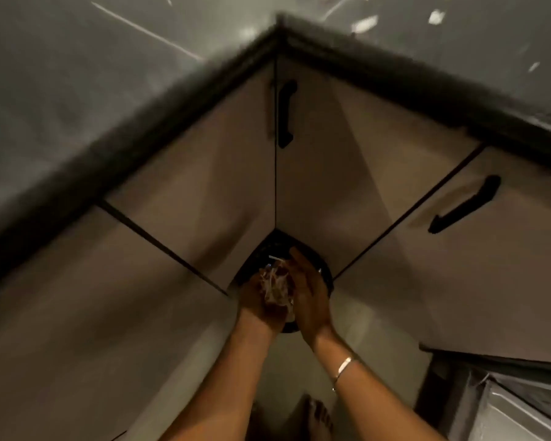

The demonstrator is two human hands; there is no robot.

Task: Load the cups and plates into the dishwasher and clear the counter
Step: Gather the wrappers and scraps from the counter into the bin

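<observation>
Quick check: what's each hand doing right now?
Left hand: cupped, holding scraps over the bin.
Right hand: open, fingers straight, beside the scraps.

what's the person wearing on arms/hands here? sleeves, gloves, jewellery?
No sleeves or gloves in view: the left hand and right hand are bare, as are both forearms. A thin, pale metallic bangle circles the right wrist; the left wrist has nothing on it. Rings: too blurred to tell.
</observation>
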